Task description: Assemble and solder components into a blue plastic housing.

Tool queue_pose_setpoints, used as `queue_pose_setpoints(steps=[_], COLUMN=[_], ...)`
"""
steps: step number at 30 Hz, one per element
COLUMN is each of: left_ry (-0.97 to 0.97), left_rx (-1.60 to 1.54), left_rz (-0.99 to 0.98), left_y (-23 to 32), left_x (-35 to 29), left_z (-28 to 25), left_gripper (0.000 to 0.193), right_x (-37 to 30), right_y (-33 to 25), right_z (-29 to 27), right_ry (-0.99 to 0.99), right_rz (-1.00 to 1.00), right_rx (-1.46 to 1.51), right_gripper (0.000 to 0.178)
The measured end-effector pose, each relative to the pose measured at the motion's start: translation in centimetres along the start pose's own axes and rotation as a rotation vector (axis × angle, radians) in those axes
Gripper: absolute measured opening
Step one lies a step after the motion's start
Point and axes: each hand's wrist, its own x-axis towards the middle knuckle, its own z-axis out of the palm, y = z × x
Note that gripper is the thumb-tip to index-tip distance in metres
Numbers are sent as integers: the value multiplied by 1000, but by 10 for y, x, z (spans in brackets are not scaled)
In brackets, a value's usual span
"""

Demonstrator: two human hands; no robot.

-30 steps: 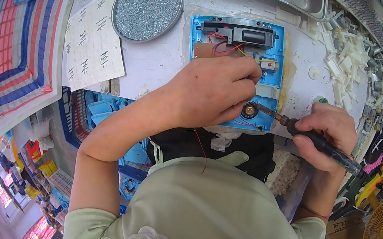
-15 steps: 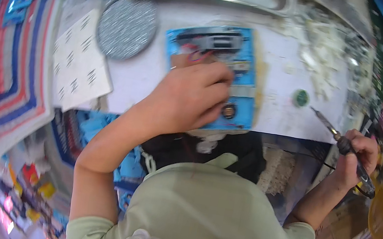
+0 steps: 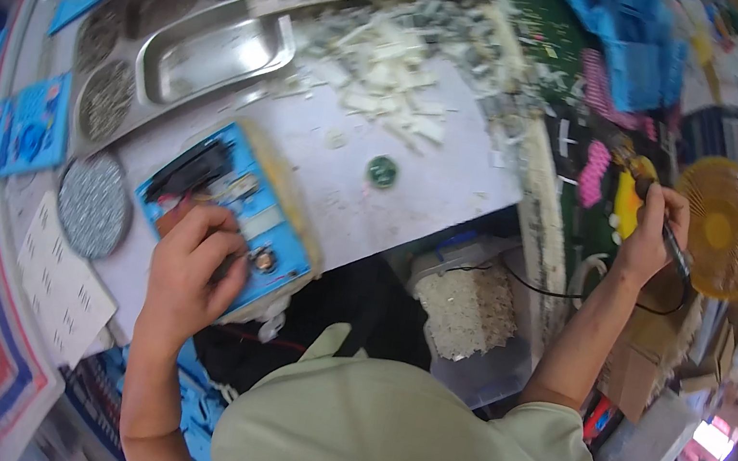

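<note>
My left hand [image 3: 193, 262] rests on a blue plastic device housing [image 3: 234, 208] that lies on the white worktable [image 3: 416, 185]; the fingers press down on its near half, next to a small round part. Dark parts and thin wires sit in the housing's far end. My right hand [image 3: 651, 234] is off to the right, away from the table, gripping a dark soldering iron [image 3: 674, 247] by its handle, tip pointing away toward a yellow object [image 3: 628, 201]. A black cord runs from the iron back under the table.
A steel tray [image 3: 212, 58] and round grey dishes [image 3: 92, 204] stand left of the housing. A heap of white plastic pieces [image 3: 390, 48] lies at the table's far side, a small green disc [image 3: 382, 171] mid-table. A yellow fan grille [image 3: 719, 226] is at the right; printed paper sheet [image 3: 62, 287] at left.
My right hand swung the soldering iron away from the blue housing and out to the right, past the table edge. My left hand stayed on the housing. My head turned right.
</note>
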Motion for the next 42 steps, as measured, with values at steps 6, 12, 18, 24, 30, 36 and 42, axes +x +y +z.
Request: queue_pose_setpoints(steps=[6,12,18,24,30,36,42], left_ry=[49,233,395,387,334,319,313], left_rx=[-126,-178,-88,176,301,332,327], left_rz=[-28,-50,-96,-37,-69,-53,-52], left_y=[-11,-11,-7,-6,-3,-6,-6], left_x=[-14,-26,-21,-8,7,8,10], left_z=[-3,3,12,5,10,12,11], left_gripper=[32,38,33,30,27,26,21], right_x=[-2,-89,-152,-156,-150,-149,-160], right_y=[65,-20,-144,-156,-153,-156,-166], right_z=[-2,59,201,237,238,242,244], right_ry=[-40,-450,-964,-1055,-1157,-1233,-1081], right_rz=[480,586,-165,-668,-537,-361,-1030], right_rx=[413,748,203,-286,-230,-306,-509], right_gripper=[37,33,12,21,19,16,15])
